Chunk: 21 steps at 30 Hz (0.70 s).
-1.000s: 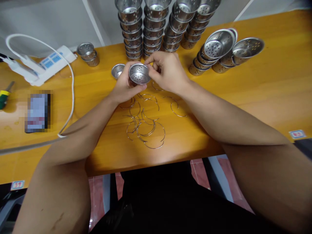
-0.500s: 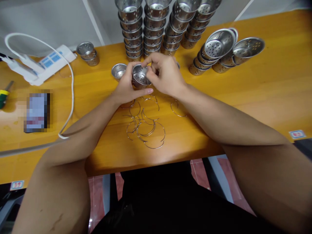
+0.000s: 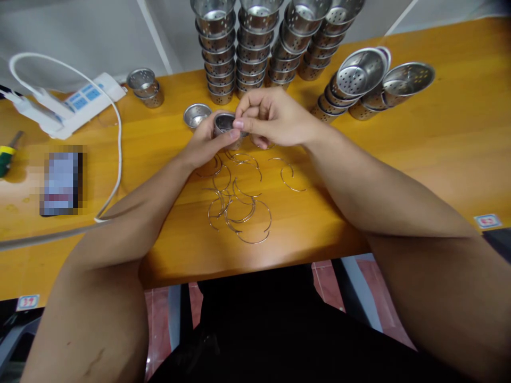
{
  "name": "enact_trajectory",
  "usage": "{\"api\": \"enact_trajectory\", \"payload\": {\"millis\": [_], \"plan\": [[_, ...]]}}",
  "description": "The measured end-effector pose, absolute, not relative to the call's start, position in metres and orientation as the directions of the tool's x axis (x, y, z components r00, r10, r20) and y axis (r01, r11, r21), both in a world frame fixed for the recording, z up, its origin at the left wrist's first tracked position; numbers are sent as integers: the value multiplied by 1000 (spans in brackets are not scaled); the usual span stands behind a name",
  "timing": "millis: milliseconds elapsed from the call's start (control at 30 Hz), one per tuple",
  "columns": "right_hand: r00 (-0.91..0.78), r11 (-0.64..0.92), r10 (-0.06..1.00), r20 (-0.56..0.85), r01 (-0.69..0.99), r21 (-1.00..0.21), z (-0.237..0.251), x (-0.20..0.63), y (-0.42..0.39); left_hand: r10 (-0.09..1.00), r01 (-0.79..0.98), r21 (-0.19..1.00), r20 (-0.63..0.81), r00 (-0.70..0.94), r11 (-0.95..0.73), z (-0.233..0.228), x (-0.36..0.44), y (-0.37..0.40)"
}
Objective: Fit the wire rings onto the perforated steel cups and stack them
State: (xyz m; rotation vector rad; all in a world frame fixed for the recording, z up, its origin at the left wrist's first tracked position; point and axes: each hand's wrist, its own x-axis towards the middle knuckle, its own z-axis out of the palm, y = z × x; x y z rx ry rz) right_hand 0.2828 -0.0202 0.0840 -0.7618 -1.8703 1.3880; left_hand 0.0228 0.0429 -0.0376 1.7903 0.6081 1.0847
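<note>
My left hand [image 3: 207, 143] grips a small perforated steel cup [image 3: 224, 123] from below and behind, just above the wooden table [image 3: 419, 149]. My right hand [image 3: 275, 118] closes over the cup's rim from the right, thumb and forefinger pinched at its edge; whether a wire handle is between them is hidden. A loose heap of thin curved wire handles [image 3: 239, 205] lies on the table below both hands. Another single steel cup [image 3: 196, 115] rests just left of the held one.
Tall stacks of the same cups [image 3: 255, 48] stand at the back, with tipped-over stacks [image 3: 359, 85] at the right. Two nested cups [image 3: 144, 87] sit at the back left, beside a white power strip [image 3: 75, 103] with cable, a phone [image 3: 62, 182] and a screwdriver handle [image 3: 5, 157].
The cup has tilted and sunk lower into my left hand, so less of its inside shows. My right hand moved over its rim and closed its fingers there.
</note>
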Motion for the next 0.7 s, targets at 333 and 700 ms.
{"api": "enact_trajectory", "payload": {"millis": [333, 700], "plan": [[-586, 206, 802, 115, 92, -974, 70, 283, -10, 768, 91, 852, 412, 491, -515, -26, 20, 40], [-531, 211, 840, 107, 139, -968, 66, 277, -8, 719, 54, 806, 494, 488, -590, -33, 22, 42]]}}
